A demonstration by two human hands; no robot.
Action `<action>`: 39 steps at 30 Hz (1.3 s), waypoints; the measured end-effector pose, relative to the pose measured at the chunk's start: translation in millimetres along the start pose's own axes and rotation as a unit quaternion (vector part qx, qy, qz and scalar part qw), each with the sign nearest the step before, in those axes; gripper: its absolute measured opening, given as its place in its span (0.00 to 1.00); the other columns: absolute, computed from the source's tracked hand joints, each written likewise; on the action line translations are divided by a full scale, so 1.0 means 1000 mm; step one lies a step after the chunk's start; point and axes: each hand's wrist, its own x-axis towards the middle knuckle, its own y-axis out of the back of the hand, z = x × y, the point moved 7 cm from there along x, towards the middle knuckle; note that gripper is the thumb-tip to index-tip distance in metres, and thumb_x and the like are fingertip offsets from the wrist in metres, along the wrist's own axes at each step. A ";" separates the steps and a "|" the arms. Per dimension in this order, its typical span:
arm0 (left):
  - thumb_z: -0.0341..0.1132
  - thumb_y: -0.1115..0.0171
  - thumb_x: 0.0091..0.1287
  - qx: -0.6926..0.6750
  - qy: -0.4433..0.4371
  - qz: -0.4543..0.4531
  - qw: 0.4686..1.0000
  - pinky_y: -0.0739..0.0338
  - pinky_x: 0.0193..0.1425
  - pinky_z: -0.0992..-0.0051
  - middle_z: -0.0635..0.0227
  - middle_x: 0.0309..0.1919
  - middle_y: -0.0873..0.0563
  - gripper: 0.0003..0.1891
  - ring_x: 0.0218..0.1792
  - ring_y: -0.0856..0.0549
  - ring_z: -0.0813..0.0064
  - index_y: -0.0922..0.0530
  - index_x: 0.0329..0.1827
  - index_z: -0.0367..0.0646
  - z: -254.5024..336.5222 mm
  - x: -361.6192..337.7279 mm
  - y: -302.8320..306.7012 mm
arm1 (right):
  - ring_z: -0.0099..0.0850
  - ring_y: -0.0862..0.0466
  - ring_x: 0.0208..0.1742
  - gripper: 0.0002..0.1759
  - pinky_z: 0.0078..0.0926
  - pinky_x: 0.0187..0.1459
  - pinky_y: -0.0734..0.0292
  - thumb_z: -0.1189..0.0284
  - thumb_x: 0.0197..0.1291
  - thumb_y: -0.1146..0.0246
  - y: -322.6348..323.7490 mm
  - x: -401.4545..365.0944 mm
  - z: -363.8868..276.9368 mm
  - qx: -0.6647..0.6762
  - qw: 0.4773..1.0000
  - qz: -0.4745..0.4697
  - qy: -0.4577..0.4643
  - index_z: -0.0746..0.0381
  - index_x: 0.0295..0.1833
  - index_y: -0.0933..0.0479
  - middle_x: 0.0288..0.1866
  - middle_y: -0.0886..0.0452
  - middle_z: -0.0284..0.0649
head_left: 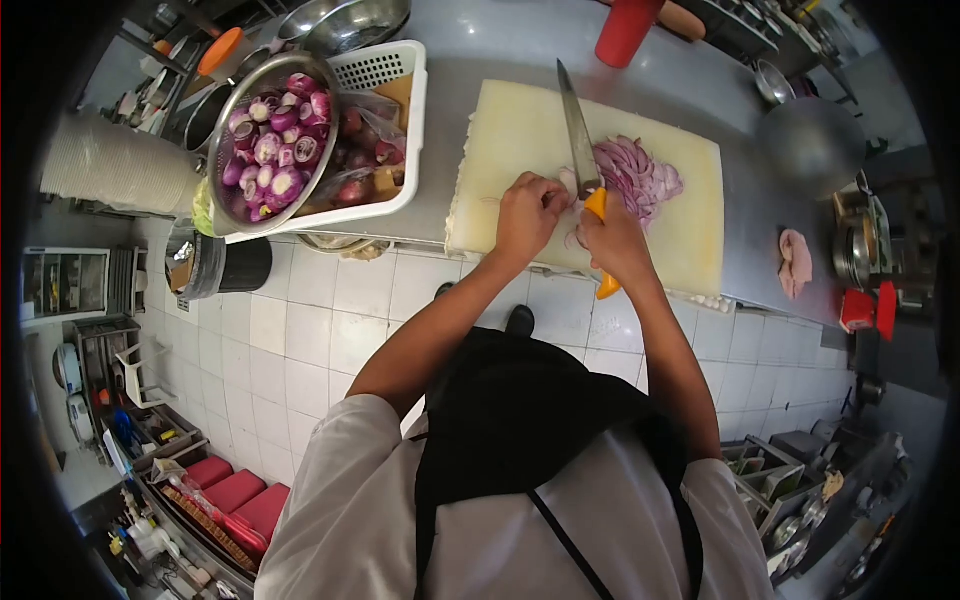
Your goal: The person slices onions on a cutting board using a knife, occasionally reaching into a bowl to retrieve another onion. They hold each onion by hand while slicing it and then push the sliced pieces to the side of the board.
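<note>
My right hand (615, 243) is closed round the orange-yellow handle of a chef's knife (576, 125). Its long blade points away from me over the white cutting board (500, 130). Just left of the blade, my left hand (530, 215) has its fingers curled at a pale pink onion piece (569, 182), mostly hidden by the fingers. A heap of sliced red onion (645, 182) lies on the board to the right of the knife. Some thin slices also show between my two hands, near the board's front edge.
A steel colander (222, 160) of peeled red onions rests on a white plastic basket (415, 120) holding bagged unpeeled onions. A red container (628, 35) stands behind the board. A pink cloth (795, 263) lies at the right, and a dark bin (247, 264) stands below the counter.
</note>
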 end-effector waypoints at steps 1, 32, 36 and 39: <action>0.27 0.27 0.64 0.003 -0.010 0.000 1.000 0.16 0.43 0.63 0.55 0.38 0.14 0.04 0.36 0.12 0.56 0.11 0.40 0.38 0.003 -0.004 0.006 | 0.67 0.15 0.50 0.20 0.61 0.52 0.22 0.66 0.71 0.43 0.000 -0.004 0.000 0.000 1.000 0.005 0.012 0.70 0.59 0.27 0.45 0.15 0.69; 0.31 0.23 0.50 0.345 0.084 0.227 0.907 0.22 0.65 0.56 0.49 0.51 0.17 0.28 0.55 0.16 0.46 0.13 0.59 0.39 -0.018 0.009 0.355 | 0.68 0.16 0.52 0.17 0.60 0.55 0.23 0.68 0.77 0.45 -0.003 -0.026 0.048 -0.062 0.998 -0.028 -0.017 0.68 0.61 0.31 0.48 0.15 0.69; 0.30 0.21 0.51 0.280 0.063 0.271 0.919 0.18 0.57 0.61 0.53 0.48 0.15 0.26 0.49 0.13 0.54 0.12 0.57 0.38 0.005 0.007 0.354 | 0.68 0.16 0.52 0.17 0.61 0.55 0.23 0.68 0.76 0.45 0.000 -0.028 0.038 -0.097 0.995 -0.008 0.022 0.69 0.61 0.31 0.49 0.15 0.69; 0.29 0.19 0.58 0.229 -0.005 0.255 0.939 0.17 0.56 0.70 0.56 0.51 0.10 0.24 0.50 0.11 0.68 0.14 0.59 0.34 0.045 0.028 0.330 | 0.68 0.16 0.51 0.17 0.61 0.54 0.23 0.68 0.75 0.44 0.001 -0.032 0.029 -0.095 0.994 0.004 0.052 0.70 0.59 0.31 0.48 0.16 0.70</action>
